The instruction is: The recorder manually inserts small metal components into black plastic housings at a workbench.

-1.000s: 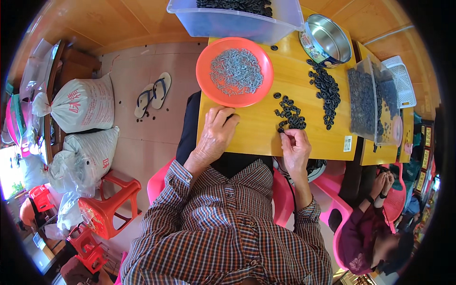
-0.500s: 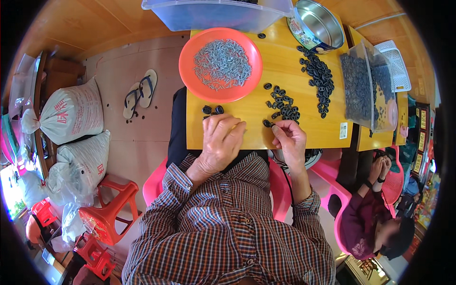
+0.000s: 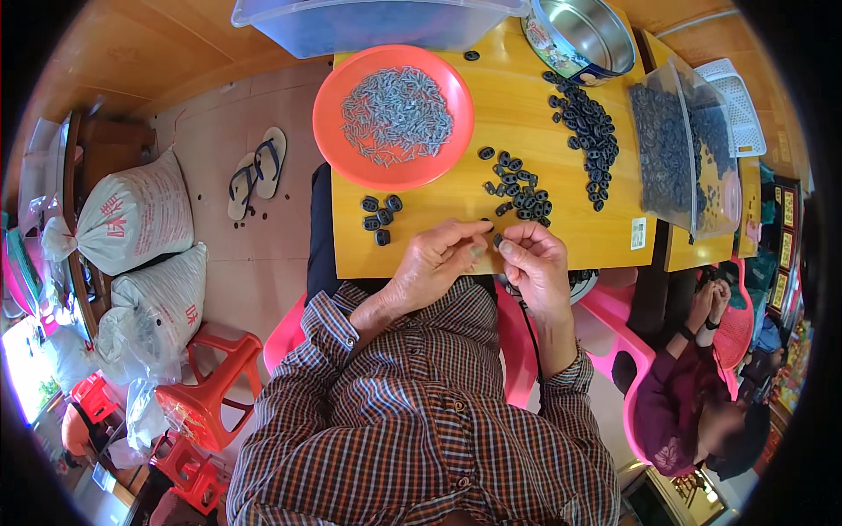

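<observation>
My right hand [image 3: 535, 263] is closed at the table's near edge, pinching a small black plastic piece [image 3: 497, 239] between thumb and fingertips. Just left of it, my left hand [image 3: 440, 256] reaches toward that piece with index finger stretched and thumb apart. A dark bit lies by its index fingertip; whether the finger touches it I cannot tell. Several black oval two-holed pieces [image 3: 383, 216] sit in a small group left of my left hand. Beyond my right hand lies a loose cluster of similar pieces [image 3: 524, 195]. An orange-red bowl [image 3: 324, 131] holds many small grey screws [image 3: 399, 114].
On the yellow table [image 3: 579, 237], a longer heap of black pieces [image 3: 595, 131] spreads toward a round metal tin [image 3: 561, 44]. A clear bin [image 3: 684, 158] of black pieces stands at right; another clear tub [image 3: 368, 26] is behind the bowl. A co-worker [image 3: 693, 386] sits at right.
My left hand has moved right, from the small group of black pieces to beside my right hand, uncovering that group. My right hand keeps its pinch, slightly lower.
</observation>
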Motion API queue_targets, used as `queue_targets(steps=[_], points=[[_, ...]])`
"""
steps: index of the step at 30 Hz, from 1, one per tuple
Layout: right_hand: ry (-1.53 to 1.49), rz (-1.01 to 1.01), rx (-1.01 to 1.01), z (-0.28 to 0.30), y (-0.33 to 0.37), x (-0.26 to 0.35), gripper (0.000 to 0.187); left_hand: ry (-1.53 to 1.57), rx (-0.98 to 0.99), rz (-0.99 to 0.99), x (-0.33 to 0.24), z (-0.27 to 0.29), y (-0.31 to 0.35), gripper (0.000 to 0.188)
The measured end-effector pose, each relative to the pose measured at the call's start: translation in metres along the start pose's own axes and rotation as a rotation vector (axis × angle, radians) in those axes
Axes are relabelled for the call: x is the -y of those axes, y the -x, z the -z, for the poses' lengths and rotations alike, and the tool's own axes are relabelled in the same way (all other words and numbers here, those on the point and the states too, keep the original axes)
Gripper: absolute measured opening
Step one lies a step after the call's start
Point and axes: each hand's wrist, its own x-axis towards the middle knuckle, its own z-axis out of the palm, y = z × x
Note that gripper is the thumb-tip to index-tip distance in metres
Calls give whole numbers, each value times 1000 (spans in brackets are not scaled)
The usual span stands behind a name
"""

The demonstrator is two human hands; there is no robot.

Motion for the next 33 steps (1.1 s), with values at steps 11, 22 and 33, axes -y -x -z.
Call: queue_targets(steps=[11,22,33], points=[[-126,-142,176,4,6,-7,9,279,116,68,4,2,-2,11],[246,10,65,-6,14,-2,15,251,46,291,-5,0,-9,11],[296,85,29,-5,16,-12,13,198,29,304,-5,-4,-6,13]])
